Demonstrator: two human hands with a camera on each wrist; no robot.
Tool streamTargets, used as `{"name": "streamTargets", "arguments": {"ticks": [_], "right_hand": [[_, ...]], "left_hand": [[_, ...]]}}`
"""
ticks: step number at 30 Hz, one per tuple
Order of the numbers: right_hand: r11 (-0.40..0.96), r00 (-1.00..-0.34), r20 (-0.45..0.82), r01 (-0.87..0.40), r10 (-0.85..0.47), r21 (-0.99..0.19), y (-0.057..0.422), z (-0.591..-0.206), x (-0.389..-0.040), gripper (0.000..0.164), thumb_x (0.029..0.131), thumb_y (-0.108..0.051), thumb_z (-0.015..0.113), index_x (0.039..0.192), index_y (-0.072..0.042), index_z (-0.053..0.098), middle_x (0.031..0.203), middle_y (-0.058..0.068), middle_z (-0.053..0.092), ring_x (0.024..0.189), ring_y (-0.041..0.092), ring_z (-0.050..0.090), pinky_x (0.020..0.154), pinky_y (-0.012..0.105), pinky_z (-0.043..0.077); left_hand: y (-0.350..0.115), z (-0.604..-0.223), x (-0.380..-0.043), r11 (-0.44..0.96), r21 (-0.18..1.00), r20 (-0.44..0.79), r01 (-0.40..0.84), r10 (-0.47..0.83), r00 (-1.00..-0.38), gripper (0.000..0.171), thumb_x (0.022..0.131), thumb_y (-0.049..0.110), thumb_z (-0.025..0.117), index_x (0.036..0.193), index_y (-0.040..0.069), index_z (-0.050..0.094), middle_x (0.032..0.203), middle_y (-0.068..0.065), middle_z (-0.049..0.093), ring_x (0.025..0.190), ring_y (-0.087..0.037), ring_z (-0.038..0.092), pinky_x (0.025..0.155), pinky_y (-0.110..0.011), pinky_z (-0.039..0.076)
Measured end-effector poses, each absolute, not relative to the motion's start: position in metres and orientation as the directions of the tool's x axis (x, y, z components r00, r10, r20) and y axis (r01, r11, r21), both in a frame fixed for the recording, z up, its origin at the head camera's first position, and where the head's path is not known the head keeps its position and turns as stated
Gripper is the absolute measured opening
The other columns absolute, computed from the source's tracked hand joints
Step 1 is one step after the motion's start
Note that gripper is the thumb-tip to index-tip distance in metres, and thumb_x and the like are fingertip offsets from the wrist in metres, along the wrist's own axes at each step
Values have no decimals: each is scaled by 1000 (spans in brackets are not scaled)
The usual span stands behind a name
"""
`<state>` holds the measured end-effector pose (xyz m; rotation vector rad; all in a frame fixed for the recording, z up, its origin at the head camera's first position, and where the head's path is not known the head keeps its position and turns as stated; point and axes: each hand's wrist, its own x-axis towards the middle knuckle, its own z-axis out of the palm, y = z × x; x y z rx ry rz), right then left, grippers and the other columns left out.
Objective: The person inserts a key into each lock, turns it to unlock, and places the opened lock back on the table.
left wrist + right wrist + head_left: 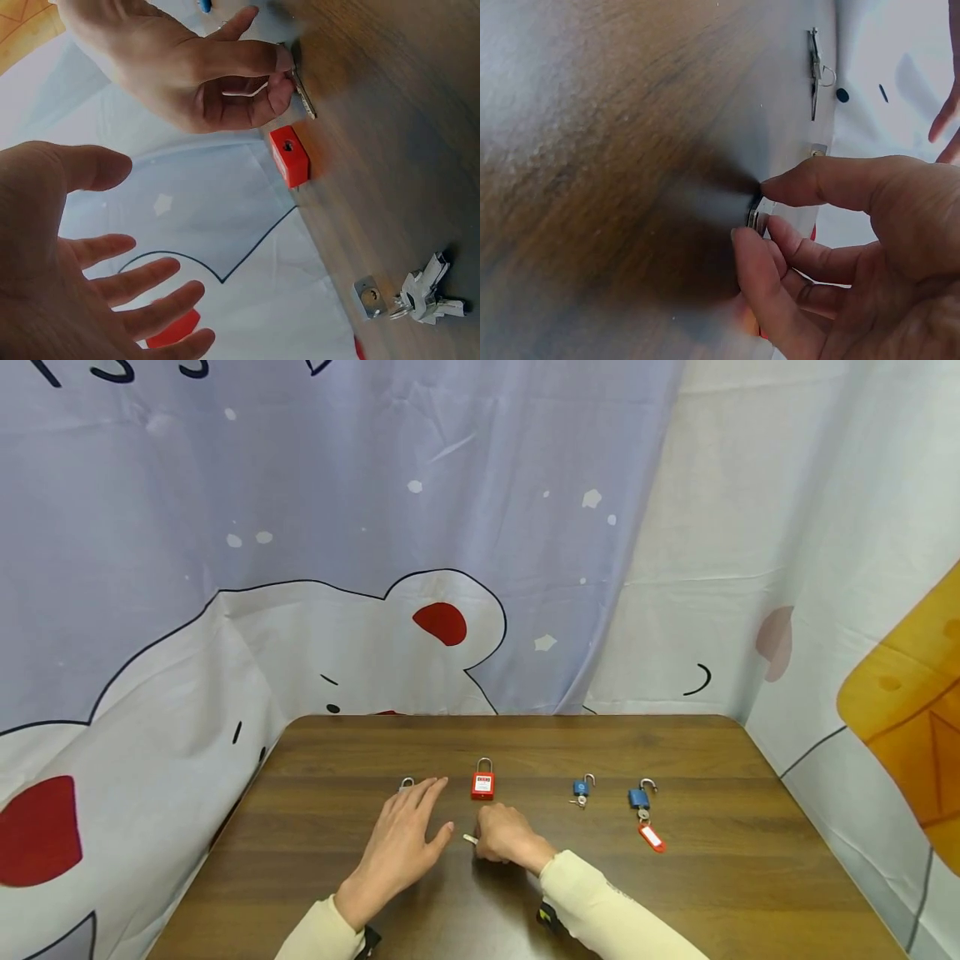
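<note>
My right hand (504, 833) pinches a small metal key (306, 97) between thumb and fingers, low over the table, just in front of a red padlock (483, 785). That padlock has a white label, and its keyhole end shows in the left wrist view. In the right wrist view the fingertips cover most of the key. My left hand (402, 837) is spread with its fingers apart and touches nothing that I can see. Beyond its fingers a small silver padlock (369, 298) lies beside a bunch of silver keys (424, 292); the head view shows only the padlock's top.
To the right lies a small blue padlock (581, 787) with keys, its shackle open. Farther right is a larger blue padlock (638, 799), also open, with a red key tag (652, 837). The wooden table (720, 877) ends at a printed curtain (315, 510).
</note>
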<state>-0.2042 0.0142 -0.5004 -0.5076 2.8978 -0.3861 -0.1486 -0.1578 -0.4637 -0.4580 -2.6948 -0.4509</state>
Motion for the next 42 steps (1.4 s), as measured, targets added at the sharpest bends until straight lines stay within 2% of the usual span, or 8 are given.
{"name": "streamTargets", "arguments": {"ticks": [4, 9, 15, 21, 25, 33, 37, 42], "right_hand": [[907, -926, -125, -309, -355, -286, 13, -501, -203, 22, 58, -16, 76, 49, -20, 56, 51, -5, 52, 47, 15, 49, 44, 27, 38], [905, -927, -100, -323, -362, -276, 13, -500, -202, 21, 55, -16, 76, 52, -21, 56, 58, -5, 53, 54, 16, 49, 47, 30, 37], [911, -927, -84, -337, -365, -239, 13, -496, -201, 22, 53, -17, 78, 52, -20, 56, 59, -3, 54, 54, 17, 49, 47, 30, 38], [914, -916, -75, -383, -395, -136, 9, -495, -201, 23, 54, -20, 78, 57, -17, 56, 63, 0, 58, 55, 17, 50, 49, 32, 42], [914, -915, -64, -391, -399, -110, 7, -498, -200, 23, 53, -21, 79, 58, -17, 57, 65, 1, 60, 56, 18, 51, 50, 33, 44], [907, -907, -12, -421, -421, -28, 5, -503, -198, 23, 53, -25, 80, 62, -17, 61, 70, 1, 66, 61, 23, 61, 51, 36, 48], [913, -912, -28, -408, -408, -13, 5, -504, -199, 23, 54, -26, 80, 64, -18, 61, 72, 1, 66, 63, 23, 61, 52, 36, 48], [922, -920, -58, -386, -388, -38, 7, -504, -201, 23, 58, -27, 77, 57, -19, 55, 66, 0, 61, 60, 21, 58, 51, 37, 46]], "left_hand": [[-158, -464, -146, 896, 267, 368, 356, 246, -896, 65, 83, 36, 65, 141, 21, 39, 138, -6, 48, 126, -30, 48, 104, -53, 37], [-158, -465, -146, 894, 265, 374, 362, 251, -893, 65, 83, 37, 64, 141, 22, 39, 138, -5, 48, 126, -30, 48, 104, -52, 37], [-158, -464, -147, 890, 270, 372, 367, 255, -892, 64, 84, 38, 63, 141, 22, 39, 138, -4, 48, 126, -29, 48, 104, -51, 37], [-159, -465, -145, 890, 255, 397, 378, 260, -880, 63, 83, 39, 64, 139, 21, 41, 137, -5, 49, 124, -30, 49, 102, -52, 38], [-160, -465, -144, 890, 251, 403, 382, 262, -877, 64, 83, 39, 65, 139, 20, 42, 136, -5, 50, 123, -31, 50, 102, -52, 39], [-160, -465, -144, 889, 264, 373, 373, 263, -890, 64, 84, 41, 64, 140, 21, 41, 138, -6, 48, 125, -31, 48, 104, -52, 37], [-159, -465, -144, 885, 272, 374, 379, 266, -889, 62, 84, 40, 63, 139, 21, 41, 138, -6, 48, 125, -31, 48, 104, -52, 37], [-159, -466, -145, 884, 285, 355, 371, 263, -897, 61, 85, 40, 62, 140, 21, 41, 139, -6, 48, 126, -30, 47, 105, -52, 36]]}}
